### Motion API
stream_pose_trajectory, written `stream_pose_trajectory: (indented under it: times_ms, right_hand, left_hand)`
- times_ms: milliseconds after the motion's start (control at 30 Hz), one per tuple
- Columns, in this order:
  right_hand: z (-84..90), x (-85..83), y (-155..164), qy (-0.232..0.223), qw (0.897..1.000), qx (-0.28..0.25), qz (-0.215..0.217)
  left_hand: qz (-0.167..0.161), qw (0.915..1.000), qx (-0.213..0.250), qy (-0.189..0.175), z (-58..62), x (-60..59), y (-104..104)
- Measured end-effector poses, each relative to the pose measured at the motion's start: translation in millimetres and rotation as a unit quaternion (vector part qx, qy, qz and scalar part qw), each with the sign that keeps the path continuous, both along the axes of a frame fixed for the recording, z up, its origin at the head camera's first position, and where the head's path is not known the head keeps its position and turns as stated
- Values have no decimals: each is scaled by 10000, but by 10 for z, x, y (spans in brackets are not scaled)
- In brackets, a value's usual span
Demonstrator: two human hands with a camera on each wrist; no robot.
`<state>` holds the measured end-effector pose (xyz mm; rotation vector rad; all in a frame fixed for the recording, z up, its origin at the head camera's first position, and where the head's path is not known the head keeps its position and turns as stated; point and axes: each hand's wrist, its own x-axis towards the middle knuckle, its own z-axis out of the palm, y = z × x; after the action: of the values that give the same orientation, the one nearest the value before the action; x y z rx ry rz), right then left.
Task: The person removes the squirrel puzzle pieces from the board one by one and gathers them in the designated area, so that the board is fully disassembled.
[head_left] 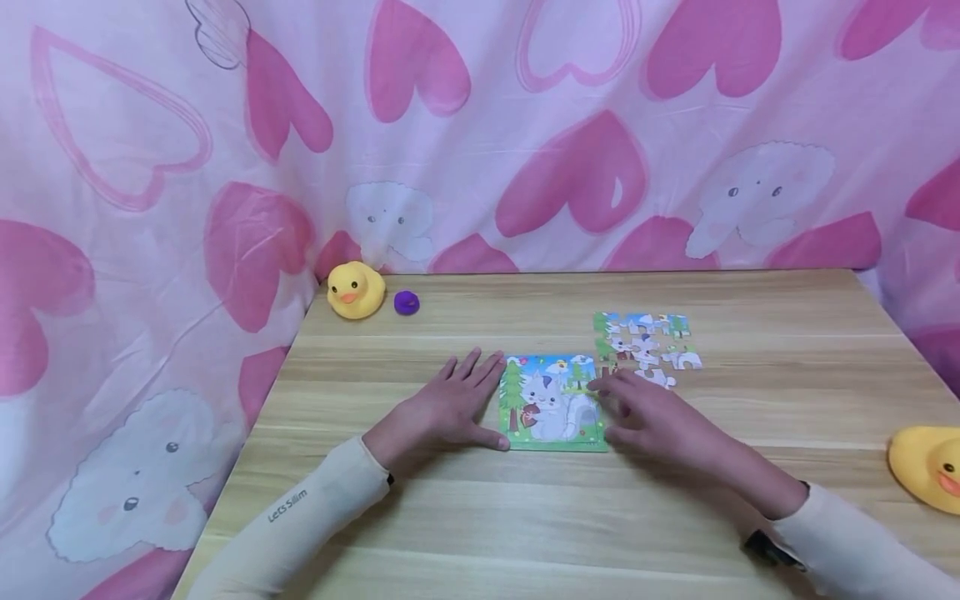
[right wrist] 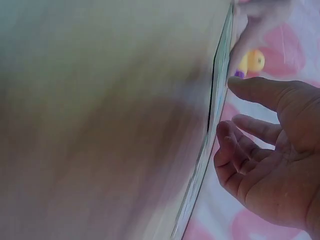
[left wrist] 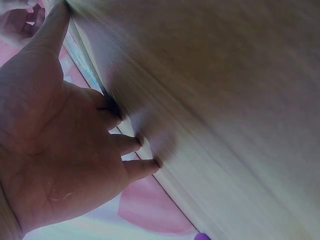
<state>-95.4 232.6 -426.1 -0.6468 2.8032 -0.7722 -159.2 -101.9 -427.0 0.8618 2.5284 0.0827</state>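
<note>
The left hand (head_left: pixel 450 408) lies flat and released on the pale wooden worktop (head_left: pixel 480 517), its thumb against the 9 o'clock edge of the square cardboard squirrel puzzle board (head_left: pixel 553 404). The right hand (head_left: pixel 652 417), fingers relaxed, touches the board's 3 o'clock edge. Loose jigsaw pieces (head_left: pixel 645 343) lie at 1 o'clock, just beyond. A yellow rubber duck (head_left: pixel 355 289) and a small purple ring (head_left: pixel 407 302) sit at 10 o'clock.
</note>
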Motion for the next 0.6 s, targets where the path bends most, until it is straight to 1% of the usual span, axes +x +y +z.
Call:
stream_pose_trajectory:
  times_ms: [133,333,467,533,600]
  right_hand:
    - [6,91,-144,24,9998,192,73]
    - [-15,170,-279,320,9968,727,51]
    - [-24,171,-301,419,9960,787,1]
    - [-33,155,-297,406,9962,769,-3]
    - [-34,138,-293,302,9974,658,-21]
  left_hand:
    - [11,10000,-18,-48,11,-4,2]
    - [-8,10000,-32,-47,14,-5,1]
    - [-11,10000,-38,-5,15,0,4]
    - [3,10000,-37,-14,14,1,5]
    - [8,10000,-33,-20,9,-4,7]
